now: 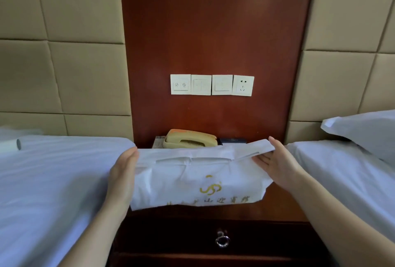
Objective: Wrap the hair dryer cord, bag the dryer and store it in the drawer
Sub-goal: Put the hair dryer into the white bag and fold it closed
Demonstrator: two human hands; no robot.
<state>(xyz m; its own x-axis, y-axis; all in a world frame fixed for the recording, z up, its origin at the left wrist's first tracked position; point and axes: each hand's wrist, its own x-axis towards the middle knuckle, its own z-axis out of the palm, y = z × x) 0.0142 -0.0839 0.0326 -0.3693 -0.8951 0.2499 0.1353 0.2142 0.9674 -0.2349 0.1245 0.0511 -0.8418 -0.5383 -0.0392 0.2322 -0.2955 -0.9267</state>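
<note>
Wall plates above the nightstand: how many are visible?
4, in one row on the wood panel: far left plate, second, third, socket plate at right. None seems hidden.

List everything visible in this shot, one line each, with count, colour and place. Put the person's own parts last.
White fabric bag with gold logo: one, held above the nightstand top.
Dark wooden nightstand: one, reddish brown, between the beds.
Drawer with metal ring pull: one, dark brown, shut, nightstand front.
Beige corded telephone: one, back of the nightstand.
White wall plates: four, three switches and a socket, on the red-brown panel.
Beds with white sheets: two, left and right.
White pillow: one, right bed.
White cylinder: one, left bed, unidentifiable.
Left hand: bag's left edge.
Right hand: bag's right edge.
</note>
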